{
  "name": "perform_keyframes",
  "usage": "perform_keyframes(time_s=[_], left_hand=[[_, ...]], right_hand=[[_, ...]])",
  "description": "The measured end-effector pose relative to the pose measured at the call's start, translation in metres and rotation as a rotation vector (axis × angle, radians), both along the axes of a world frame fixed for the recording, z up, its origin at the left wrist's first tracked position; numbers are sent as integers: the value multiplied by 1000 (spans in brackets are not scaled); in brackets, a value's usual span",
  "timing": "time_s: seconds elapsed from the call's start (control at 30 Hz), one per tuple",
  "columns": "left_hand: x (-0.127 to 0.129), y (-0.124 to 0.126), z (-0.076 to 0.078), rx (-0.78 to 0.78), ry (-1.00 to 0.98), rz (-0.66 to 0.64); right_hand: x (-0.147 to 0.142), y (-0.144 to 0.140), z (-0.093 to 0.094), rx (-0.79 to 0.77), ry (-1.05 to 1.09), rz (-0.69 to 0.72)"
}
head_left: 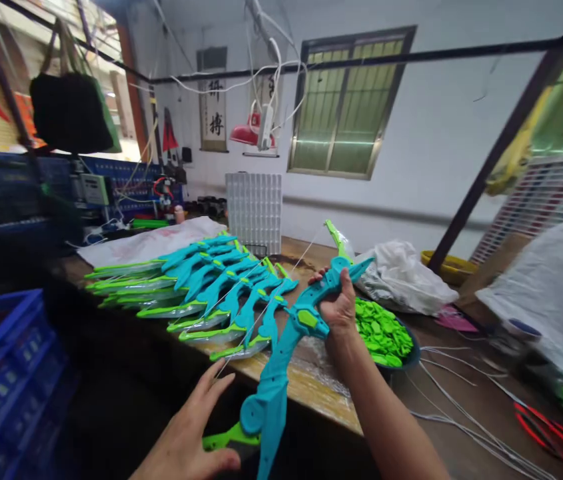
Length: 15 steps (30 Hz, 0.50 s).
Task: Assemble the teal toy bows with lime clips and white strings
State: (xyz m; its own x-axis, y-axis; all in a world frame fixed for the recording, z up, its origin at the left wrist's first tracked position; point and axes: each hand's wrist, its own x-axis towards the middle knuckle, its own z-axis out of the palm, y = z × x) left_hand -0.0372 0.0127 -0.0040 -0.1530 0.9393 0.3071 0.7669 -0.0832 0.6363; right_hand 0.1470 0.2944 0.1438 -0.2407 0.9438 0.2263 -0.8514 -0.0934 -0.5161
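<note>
A teal and green toy bow (281, 360) hangs tilted over the front edge of the wooden table (311, 390). My right hand (338, 307) grips the bow at its middle handle. My left hand (196, 433) is spread open beside the bow's lower end, its thumb close to the green tip, fingers apart and near the thin white string. Left of the held bow, several identical bows (201, 287) lie fanned out in a row on the table.
A dark bowl of small green plastic pieces (384, 333) sits just right of my right hand. Behind it lies a crumpled plastic bag (404, 277). White strings (461, 407) trail across the table at right. A blue crate (6, 380) stands at lower left. A white tray stack (254, 212) stands behind.
</note>
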Motion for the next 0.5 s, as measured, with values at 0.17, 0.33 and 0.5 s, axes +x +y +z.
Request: perform_keyframes(time_s=[0.17, 0.33, 0.5], left_hand=[[-16, -1, 17, 54, 228, 110], [-52, 15, 19, 199, 537, 140], [-108, 64, 41, 80, 545, 156]], right_hand=[[-31, 42, -12, -87, -6, 87], [-76, 87, -33, -115, -132, 129], [-105, 90, -78, -133, -393, 195]])
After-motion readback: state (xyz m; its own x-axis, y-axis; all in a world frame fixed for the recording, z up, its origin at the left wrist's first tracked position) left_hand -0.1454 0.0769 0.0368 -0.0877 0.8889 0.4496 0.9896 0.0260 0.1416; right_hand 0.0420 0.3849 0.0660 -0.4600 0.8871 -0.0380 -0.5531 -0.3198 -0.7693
